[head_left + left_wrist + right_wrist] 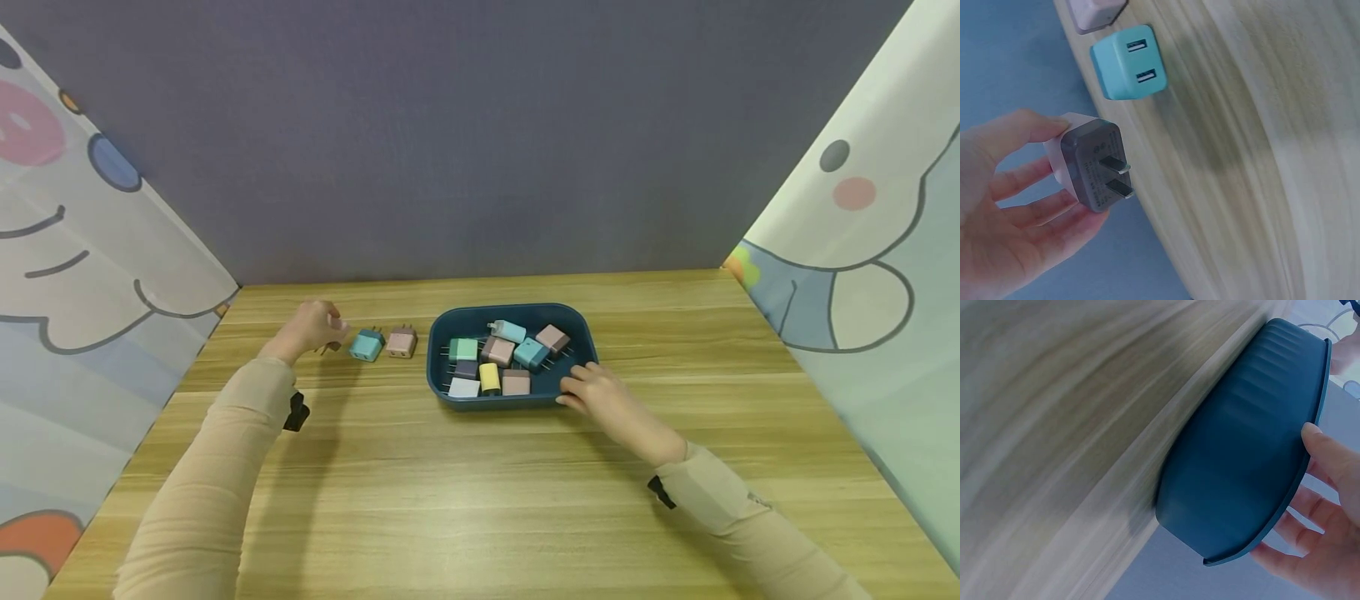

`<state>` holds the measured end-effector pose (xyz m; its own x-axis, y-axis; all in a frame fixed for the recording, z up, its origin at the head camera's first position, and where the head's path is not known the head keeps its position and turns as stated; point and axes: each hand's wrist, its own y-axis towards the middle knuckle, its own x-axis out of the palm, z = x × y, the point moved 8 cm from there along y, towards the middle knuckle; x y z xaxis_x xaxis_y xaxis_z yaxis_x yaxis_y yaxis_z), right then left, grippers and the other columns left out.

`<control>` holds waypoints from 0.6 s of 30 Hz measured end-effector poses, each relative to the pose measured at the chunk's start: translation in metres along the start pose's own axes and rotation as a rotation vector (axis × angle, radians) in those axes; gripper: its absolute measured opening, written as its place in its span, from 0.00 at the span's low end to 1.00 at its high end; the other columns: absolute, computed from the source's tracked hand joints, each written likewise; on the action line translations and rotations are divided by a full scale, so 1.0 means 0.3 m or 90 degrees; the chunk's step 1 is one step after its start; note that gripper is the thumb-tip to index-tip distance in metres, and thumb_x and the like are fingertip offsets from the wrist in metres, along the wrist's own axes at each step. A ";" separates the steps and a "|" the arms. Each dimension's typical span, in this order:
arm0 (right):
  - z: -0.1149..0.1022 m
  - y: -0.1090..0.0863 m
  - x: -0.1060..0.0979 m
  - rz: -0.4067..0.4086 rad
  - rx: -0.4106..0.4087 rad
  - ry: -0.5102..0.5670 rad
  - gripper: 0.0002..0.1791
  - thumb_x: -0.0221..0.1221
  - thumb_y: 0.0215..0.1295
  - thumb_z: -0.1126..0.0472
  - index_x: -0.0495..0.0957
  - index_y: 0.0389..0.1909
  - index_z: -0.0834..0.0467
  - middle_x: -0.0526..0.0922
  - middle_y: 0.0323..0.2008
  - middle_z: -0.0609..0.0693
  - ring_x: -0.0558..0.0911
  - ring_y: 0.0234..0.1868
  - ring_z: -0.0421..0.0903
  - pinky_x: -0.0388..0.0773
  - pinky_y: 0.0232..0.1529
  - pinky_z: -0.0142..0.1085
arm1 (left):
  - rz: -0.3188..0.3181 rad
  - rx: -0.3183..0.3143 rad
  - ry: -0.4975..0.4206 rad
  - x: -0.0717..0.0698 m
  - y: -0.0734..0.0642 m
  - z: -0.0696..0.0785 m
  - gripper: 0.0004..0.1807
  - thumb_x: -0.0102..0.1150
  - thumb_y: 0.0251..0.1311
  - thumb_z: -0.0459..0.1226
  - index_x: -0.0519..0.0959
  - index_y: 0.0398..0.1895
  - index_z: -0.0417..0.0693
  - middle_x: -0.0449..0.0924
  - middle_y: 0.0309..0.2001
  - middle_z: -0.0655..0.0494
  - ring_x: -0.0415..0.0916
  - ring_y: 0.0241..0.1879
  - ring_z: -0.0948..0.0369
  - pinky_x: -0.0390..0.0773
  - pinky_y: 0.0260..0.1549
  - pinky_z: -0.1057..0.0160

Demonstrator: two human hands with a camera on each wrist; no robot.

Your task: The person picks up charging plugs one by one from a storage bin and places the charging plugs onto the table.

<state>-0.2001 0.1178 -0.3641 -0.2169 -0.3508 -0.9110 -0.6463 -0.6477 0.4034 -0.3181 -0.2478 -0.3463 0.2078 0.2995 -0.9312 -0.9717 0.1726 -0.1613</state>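
Note:
My left hand [309, 327] pinches a pink USB charger [1088, 162] with a grey-brown prong face, thumb on one side and fingers on the other. Its two metal prongs point away from the palm. Beside it on the table stands a turquoise charger [367, 345] with two USB ports, then a pink charger [401, 342]. At the front right corner of a dark blue bin [480, 403], my right hand [600, 398] grips the rim, thumb outside and fingers over the edge. Inside the bin lie several chargers, among them a yellow one [490, 379] and a green one [463, 350].
The wooden table [465, 500] runs back to a grey-blue partition [480, 150]. Cartoon-printed curtains [855, 242] hang along both sides. Wood surface stretches in front of the bin and to its right.

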 end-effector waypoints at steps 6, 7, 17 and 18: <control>0.000 0.002 0.001 -0.001 0.000 0.000 0.07 0.62 0.51 0.60 0.73 0.23 0.55 0.67 0.21 0.44 0.61 0.24 0.40 0.63 0.26 0.32 | 0.000 0.001 -0.017 0.016 0.001 -0.017 0.24 0.52 0.56 0.35 0.66 0.49 0.20 0.69 0.45 0.26 0.69 0.44 0.39 0.66 0.47 0.43; 0.000 0.001 0.001 0.000 0.000 0.000 0.07 0.62 0.51 0.60 0.73 0.23 0.55 0.67 0.21 0.44 0.61 0.24 0.40 0.63 0.26 0.32 | 0.000 -0.001 -0.020 0.018 0.001 -0.020 0.24 0.52 0.56 0.35 0.66 0.49 0.20 0.70 0.45 0.26 0.70 0.43 0.39 0.67 0.46 0.44; -0.002 -0.001 -0.001 0.002 -0.003 -0.004 0.07 0.62 0.51 0.60 0.73 0.23 0.55 0.67 0.21 0.44 0.61 0.23 0.41 0.63 0.26 0.32 | 0.005 -0.006 0.007 0.031 0.006 -0.021 0.23 0.49 0.55 0.34 0.67 0.47 0.20 0.71 0.42 0.26 0.69 0.42 0.39 0.68 0.44 0.45; -0.002 -0.001 0.000 0.001 -0.002 -0.004 0.07 0.62 0.50 0.60 0.73 0.23 0.55 0.67 0.21 0.45 0.61 0.23 0.41 0.63 0.26 0.32 | 0.006 -0.007 0.006 0.033 0.007 -0.023 0.23 0.49 0.55 0.34 0.67 0.47 0.20 0.71 0.42 0.26 0.69 0.42 0.39 0.68 0.44 0.45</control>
<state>-0.1995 0.1175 -0.3642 -0.2226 -0.3472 -0.9110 -0.6435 -0.6497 0.4049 -0.3189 -0.2511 -0.3580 0.1977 0.2915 -0.9359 -0.9748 0.1594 -0.1562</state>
